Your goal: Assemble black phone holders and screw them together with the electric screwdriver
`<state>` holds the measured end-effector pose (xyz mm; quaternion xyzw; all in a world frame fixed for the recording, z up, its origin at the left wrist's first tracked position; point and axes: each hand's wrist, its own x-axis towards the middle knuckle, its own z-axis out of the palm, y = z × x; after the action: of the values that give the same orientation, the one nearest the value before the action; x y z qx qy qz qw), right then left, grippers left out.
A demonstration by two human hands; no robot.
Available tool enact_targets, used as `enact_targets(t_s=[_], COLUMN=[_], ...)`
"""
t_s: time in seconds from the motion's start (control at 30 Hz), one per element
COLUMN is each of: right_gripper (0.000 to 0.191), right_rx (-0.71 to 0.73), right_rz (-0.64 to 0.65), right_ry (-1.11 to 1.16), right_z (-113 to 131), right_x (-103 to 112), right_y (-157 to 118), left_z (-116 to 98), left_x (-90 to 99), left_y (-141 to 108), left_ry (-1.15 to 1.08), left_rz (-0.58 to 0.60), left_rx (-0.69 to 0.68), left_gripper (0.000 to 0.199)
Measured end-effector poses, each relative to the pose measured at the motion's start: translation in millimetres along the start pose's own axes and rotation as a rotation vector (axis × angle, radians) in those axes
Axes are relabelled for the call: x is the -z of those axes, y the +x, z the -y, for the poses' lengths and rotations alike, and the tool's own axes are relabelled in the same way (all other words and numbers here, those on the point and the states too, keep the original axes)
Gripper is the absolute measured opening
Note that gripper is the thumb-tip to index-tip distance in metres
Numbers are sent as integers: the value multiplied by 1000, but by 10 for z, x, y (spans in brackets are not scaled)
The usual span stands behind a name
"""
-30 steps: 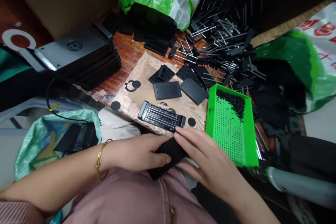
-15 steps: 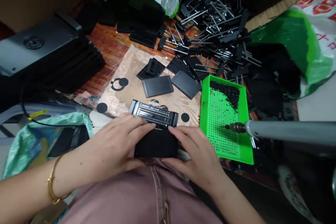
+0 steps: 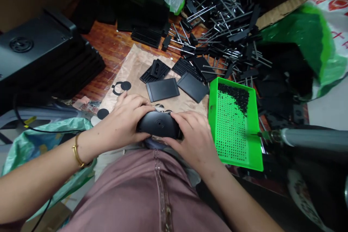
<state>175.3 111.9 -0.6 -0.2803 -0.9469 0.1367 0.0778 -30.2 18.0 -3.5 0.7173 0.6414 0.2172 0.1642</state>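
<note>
Between my hands is a black plastic housing [image 3: 159,124] with rounded ends and a small round mark in its smooth face. My left hand [image 3: 126,119] grips its left end, thumb along the near edge and fingers over the top. The opposite end is held the same way by my right hand [image 3: 197,137]. Its underside is hidden. Just beyond lie two flat black plates [image 3: 163,90], with ribbed black plates [image 3: 155,70] behind them on a brown cardboard sheet [image 3: 130,65].
On the right sits a green perforated tray [image 3: 228,141] with small black screws [image 3: 236,96]. A grey electric screwdriver [image 3: 307,136] points at it from the right. Metal-rod parts [image 3: 220,21] are heaped behind. Stacked black units [image 3: 54,50] and a green bag [image 3: 23,145] are left.
Both hands have tilted the housing, so the rod-lined side is out of sight and the smooth marked face shows. The left hand has moved up slightly. The screwdriver has shifted right.
</note>
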Motion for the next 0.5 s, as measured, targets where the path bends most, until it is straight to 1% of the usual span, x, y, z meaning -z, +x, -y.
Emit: enact_targets(t_s=[0.23, 0.5], right_gripper=[57, 57], right_rx=[-29, -43], right_rz=[39, 64], right_ry=[-12, 20], right_z=[-4, -19], right_x=[-34, -39], right_y=[41, 55], left_z=[64, 99], left_x=[-28, -27], left_y=[29, 36], left_ry=[-6, -40], left_rz=[33, 63], left_rx=[51, 66], left_gripper=[49, 53])
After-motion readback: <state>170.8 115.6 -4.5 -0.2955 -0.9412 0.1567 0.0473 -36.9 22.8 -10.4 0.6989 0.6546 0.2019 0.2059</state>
